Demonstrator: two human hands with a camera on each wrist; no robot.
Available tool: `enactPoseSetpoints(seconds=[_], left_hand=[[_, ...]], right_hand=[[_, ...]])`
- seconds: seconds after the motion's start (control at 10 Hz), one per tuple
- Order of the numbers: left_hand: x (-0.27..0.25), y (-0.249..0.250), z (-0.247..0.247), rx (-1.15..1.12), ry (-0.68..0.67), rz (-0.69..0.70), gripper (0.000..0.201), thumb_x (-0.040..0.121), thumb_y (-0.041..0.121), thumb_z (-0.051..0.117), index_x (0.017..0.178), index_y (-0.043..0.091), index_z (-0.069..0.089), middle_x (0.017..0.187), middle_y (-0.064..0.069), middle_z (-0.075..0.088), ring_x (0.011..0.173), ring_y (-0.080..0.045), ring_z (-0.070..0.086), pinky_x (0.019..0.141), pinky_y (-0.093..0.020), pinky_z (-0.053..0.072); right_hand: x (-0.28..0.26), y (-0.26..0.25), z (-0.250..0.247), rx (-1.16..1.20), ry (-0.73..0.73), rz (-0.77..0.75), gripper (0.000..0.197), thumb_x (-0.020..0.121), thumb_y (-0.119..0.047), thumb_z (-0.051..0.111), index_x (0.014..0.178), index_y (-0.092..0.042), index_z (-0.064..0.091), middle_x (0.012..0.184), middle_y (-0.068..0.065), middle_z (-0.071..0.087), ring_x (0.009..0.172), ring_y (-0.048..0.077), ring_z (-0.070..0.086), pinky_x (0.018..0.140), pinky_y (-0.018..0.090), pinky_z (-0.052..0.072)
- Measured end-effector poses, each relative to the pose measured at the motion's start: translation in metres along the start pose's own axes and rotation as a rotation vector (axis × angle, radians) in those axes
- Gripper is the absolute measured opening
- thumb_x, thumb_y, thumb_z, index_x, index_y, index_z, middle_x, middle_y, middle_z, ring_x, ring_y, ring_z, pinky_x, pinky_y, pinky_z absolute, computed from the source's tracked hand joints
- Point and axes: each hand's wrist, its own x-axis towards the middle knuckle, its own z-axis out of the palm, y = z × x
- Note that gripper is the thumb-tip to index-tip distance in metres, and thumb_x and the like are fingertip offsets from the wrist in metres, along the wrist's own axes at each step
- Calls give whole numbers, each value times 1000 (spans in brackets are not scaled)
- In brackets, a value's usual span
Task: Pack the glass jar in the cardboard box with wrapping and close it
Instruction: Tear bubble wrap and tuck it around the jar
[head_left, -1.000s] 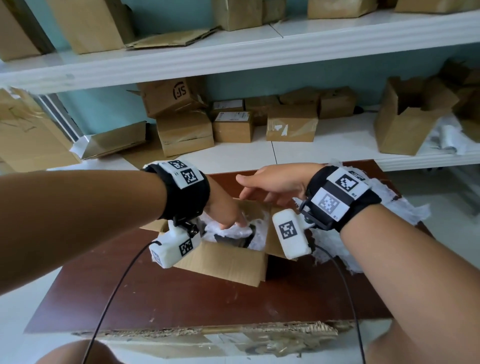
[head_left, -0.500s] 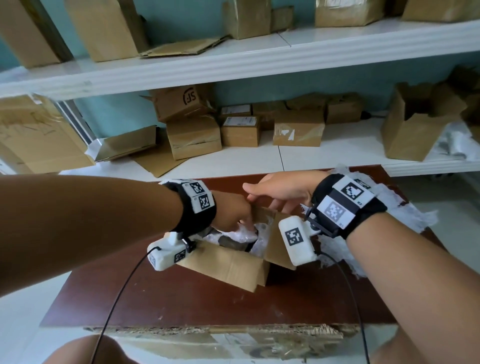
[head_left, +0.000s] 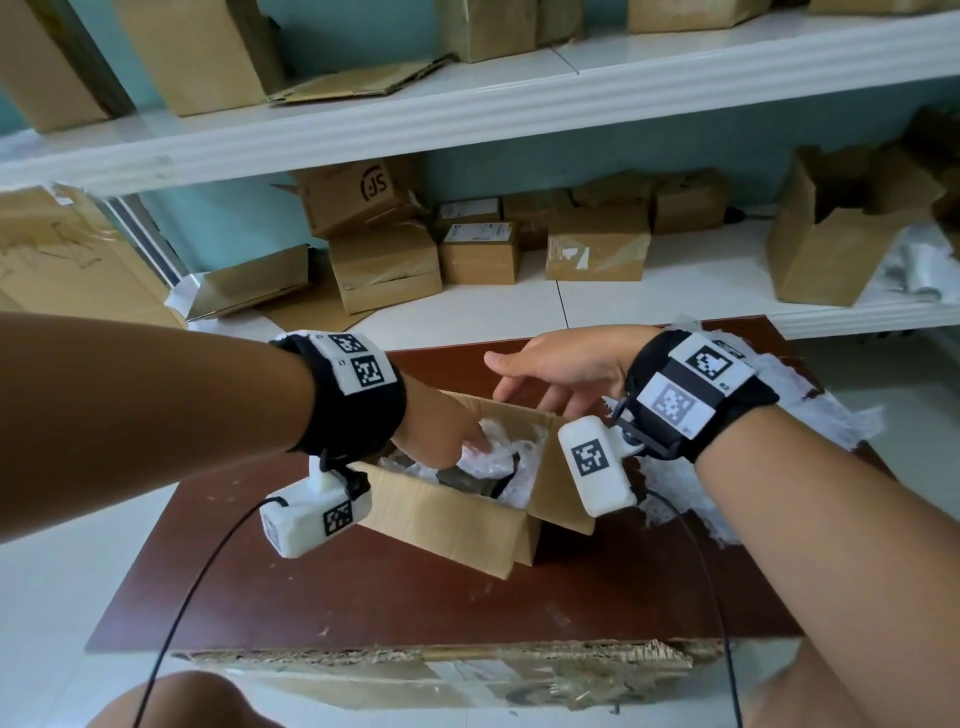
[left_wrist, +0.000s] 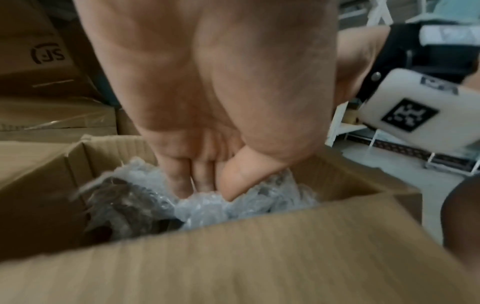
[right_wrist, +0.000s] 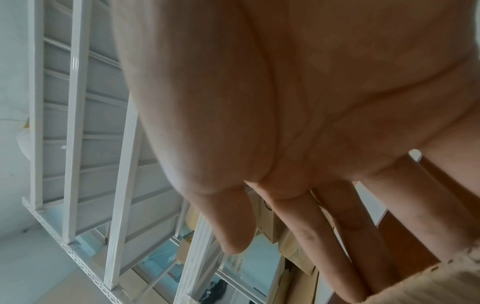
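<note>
An open cardboard box (head_left: 447, 514) stands on the brown table (head_left: 363, 597). Crumpled bubble wrap (head_left: 498, 457) fills it, and a dark shape under the wrap, the jar (head_left: 462, 480), shows near the middle. My left hand (head_left: 441, 431) reaches into the box. In the left wrist view its straight fingers (left_wrist: 200, 176) and thumb press down into the wrap (left_wrist: 207, 207), beside the dark wrapped jar (left_wrist: 124, 203). My right hand (head_left: 550, 374) hovers over the box's far right corner, fingers straight, their tips at the raised flap (right_wrist: 428, 288).
More white wrapping (head_left: 810, 410) lies heaped on the table to the right of the box. A flattened cardboard sheet (head_left: 467, 670) lines the table's near edge. Shelves behind hold several cardboard boxes (head_left: 384, 265). Cables hang from both wrist cameras.
My left hand has turned and pushed further down into the wrap inside the box. My right hand has stayed above the far flap, its fingers a little straighter.
</note>
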Motion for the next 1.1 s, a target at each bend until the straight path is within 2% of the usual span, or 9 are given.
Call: enactPoseSetpoints(seconds=[0.1, 0.2, 0.3, 0.4, 0.6, 0.7, 0.9, 1.0, 1.1], left_hand=[[16, 5, 5, 106, -201, -3, 57, 94, 51, 42, 144, 24, 43, 144, -1, 48, 128, -21, 49, 109, -37, 39], [25, 9, 10, 253, -299, -60, 52, 104, 33, 33, 152, 15, 24, 152, -11, 36, 134, -26, 42, 111, -40, 36], [18, 0, 3, 115, -295, -2, 59, 97, 56, 38, 151, 37, 23, 147, -1, 43, 120, -20, 53, 102, -32, 45], [13, -1, -13, 5, -187, 49, 54, 100, 9, 35, 149, 32, 36, 137, 6, 51, 106, -14, 52, 79, -12, 40], [-26, 1, -46, -256, 194, 84, 21, 98, 27, 49, 99, 32, 69, 92, 10, 73, 76, -3, 68, 76, -20, 57], [-41, -2, -49, -476, 118, 63, 25, 97, 22, 50, 96, 21, 75, 85, 1, 75, 78, -14, 72, 70, -27, 59], [-29, 22, -22, -160, -245, -88, 44, 102, 22, 39, 145, 25, 44, 142, 5, 51, 117, -11, 54, 101, -23, 37], [-16, 13, -17, -144, -259, -140, 48, 94, 45, 52, 141, 37, 46, 135, 5, 57, 114, -19, 59, 105, -33, 43], [84, -59, 25, -82, -238, -56, 110, 22, 101, 51, 117, 47, 61, 111, 8, 69, 98, -19, 66, 96, -44, 52]], right_hand=[[1, 1, 0, 11, 1, -17, 56, 93, -66, 38, 119, -23, 64, 106, 20, 72, 91, 35, 73, 91, 53, 54], [2, 4, 1, 17, -10, -33, 54, 93, -64, 41, 120, -23, 63, 107, 18, 72, 94, 34, 72, 92, 54, 54], [0, 4, 2, 10, -10, -47, 55, 93, -64, 41, 121, -23, 64, 110, 15, 71, 99, 32, 71, 93, 52, 53], [-4, 3, 6, -21, 15, -74, 51, 96, -57, 44, 123, -18, 63, 116, 11, 68, 103, 31, 68, 93, 50, 54], [-10, 8, 5, -90, 50, -137, 32, 98, -28, 53, 126, -15, 62, 128, 9, 60, 111, 27, 59, 90, 44, 53], [-9, 7, 4, -92, 47, -126, 33, 97, -29, 53, 126, -16, 63, 129, 11, 61, 112, 29, 60, 87, 44, 55], [-10, 4, 7, -80, 35, -135, 30, 96, -27, 53, 120, -16, 66, 115, 7, 69, 99, 26, 70, 88, 52, 56], [-12, 5, 8, -64, 16, -134, 30, 97, -27, 53, 119, -12, 67, 110, 10, 72, 102, 28, 70, 92, 52, 54], [-15, 5, 10, -46, 13, -136, 31, 97, -30, 55, 120, -12, 65, 110, 12, 72, 104, 30, 68, 93, 52, 53]])
